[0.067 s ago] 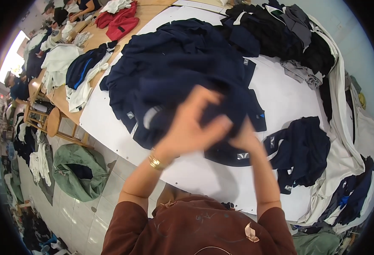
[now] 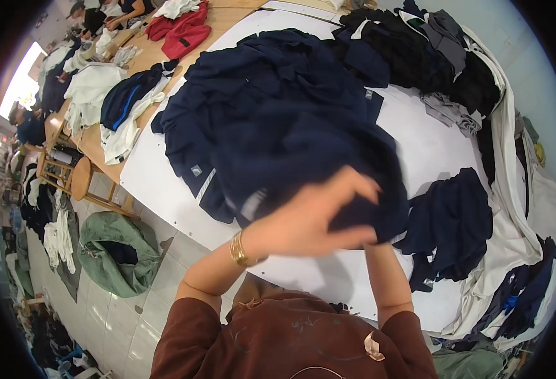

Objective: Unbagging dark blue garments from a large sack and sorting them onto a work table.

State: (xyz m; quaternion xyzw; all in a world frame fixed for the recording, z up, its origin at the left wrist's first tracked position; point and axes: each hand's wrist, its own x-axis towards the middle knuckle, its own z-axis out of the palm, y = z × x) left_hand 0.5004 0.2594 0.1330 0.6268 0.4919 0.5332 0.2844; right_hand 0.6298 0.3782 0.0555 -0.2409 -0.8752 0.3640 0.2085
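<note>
A large heap of navy garments [image 2: 259, 95] covers the middle of the white tabletop. Over its near side my left hand [image 2: 316, 218], with a gold bracelet at the wrist, is blurred; its thumb and fingers are spread apart with nothing visible between them. From the lower right my right forearm [image 2: 388, 278] reaches up under a raised, blurred navy garment [image 2: 366, 164], which hides that hand. Small light patches and a pale stripe show on the navy cloth. A smaller navy garment pile [image 2: 454, 221] lies to the right of my right arm.
Black and grey clothes [image 2: 410, 50] are heaped at the far right, beside a long white cloth [image 2: 511, 215] along the edge. A green sack [image 2: 120, 252] stands on the floor at left, near a wooden stool [image 2: 81, 179]. Other people work at far left.
My left hand has moved right and slightly down. The navy garment's near part has lifted and swung right, covering my right hand, which showed before.
</note>
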